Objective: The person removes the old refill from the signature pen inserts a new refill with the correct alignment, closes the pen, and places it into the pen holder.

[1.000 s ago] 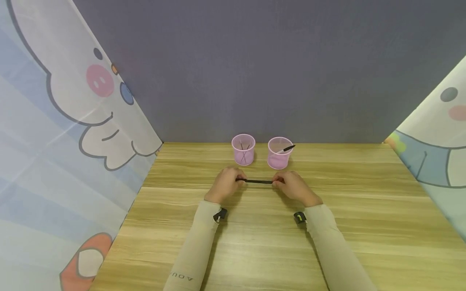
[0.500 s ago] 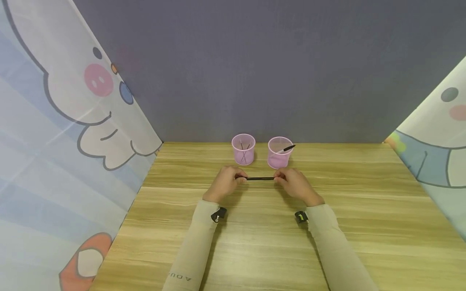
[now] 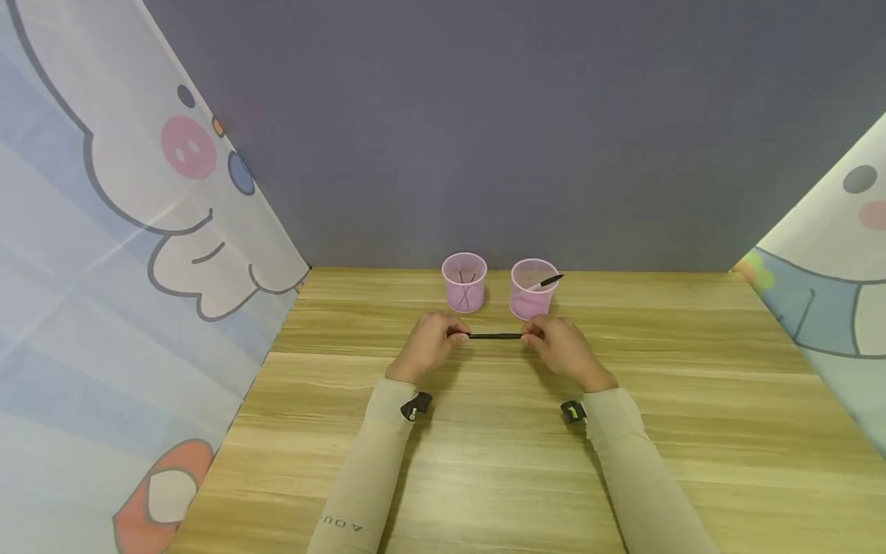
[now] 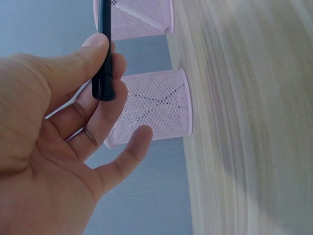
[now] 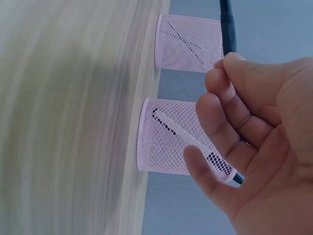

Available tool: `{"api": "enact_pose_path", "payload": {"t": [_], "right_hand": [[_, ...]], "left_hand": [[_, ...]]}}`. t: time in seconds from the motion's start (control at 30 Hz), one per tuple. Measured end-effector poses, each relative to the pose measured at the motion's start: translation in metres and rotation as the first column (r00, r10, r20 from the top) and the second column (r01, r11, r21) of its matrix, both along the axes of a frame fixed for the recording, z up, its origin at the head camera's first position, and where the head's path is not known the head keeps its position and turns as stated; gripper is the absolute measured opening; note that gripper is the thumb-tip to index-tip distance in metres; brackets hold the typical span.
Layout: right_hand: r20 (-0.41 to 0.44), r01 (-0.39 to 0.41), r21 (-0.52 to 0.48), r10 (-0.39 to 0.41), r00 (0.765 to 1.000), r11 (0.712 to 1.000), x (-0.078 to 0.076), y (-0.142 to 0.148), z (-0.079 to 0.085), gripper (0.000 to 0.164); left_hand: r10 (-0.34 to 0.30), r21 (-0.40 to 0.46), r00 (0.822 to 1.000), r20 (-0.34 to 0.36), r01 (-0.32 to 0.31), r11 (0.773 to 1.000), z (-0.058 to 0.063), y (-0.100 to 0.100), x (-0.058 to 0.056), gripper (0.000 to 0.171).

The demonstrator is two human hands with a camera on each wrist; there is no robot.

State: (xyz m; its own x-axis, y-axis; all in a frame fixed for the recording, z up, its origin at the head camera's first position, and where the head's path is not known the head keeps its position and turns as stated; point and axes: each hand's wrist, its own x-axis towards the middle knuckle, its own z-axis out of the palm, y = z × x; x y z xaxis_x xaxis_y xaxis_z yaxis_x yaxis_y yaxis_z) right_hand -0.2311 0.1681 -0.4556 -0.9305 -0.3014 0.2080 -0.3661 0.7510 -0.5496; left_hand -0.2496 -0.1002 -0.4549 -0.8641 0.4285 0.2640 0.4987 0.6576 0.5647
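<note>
A slim black pen (image 3: 494, 336) stretches level between my two hands, above the wooden table. My left hand (image 3: 426, 344) pinches its left end between thumb and fingertips; in the left wrist view the blunt end of the pen (image 4: 103, 78) pokes out past the thumb. At the opposite end, my right hand (image 3: 562, 350) pinches the pen with thumb and index finger, close to a ribbed section (image 5: 228, 22) seen in the right wrist view. The other fingers of both hands are spread loosely. The pen's right tip is hidden in the right hand's fingers.
Two pink mesh cups (image 3: 464, 296) stand just beyond the hands, near the grey back wall (image 3: 484, 138). Thin dark sticks cross inside the left one. A black-ended pen (image 3: 551, 281) leans out of the right cup (image 3: 529, 304). Cartoon-printed curtains (image 3: 138, 308) border both sides.
Both hands have moved slightly away from the body with the pen. The pen, tilted a little down to the right one second ago, now lies level. The cups stay put.
</note>
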Motion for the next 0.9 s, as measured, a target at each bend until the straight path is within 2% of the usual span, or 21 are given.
{"api": "enact_pose_path", "payload": {"t": [0.3,0.53,0.9], "right_hand": [[-0.019,0.015,-0.010,-0.015,1.000,1.000,0.0001,-0.0014,0.0012,0.005],[-0.044,0.019,-0.020,-0.020,0.999,1.000,0.0000,-0.0023,0.0007,0.009],[-0.054,0.019,-0.054,-0.022,0.998,0.998,-0.0001,-0.0040,0.0015,0.009]], "left_hand": [[0.000,0.003,1.000,-0.018,0.000,1.000,0.0024,-0.0003,0.0004,0.006],[-0.007,0.013,1.000,0.009,0.007,1.000,0.0034,-0.0017,0.0009,0.007],[-0.001,-0.003,1.000,-0.005,0.001,1.000,0.0075,-0.0018,0.0022,0.007]]}}
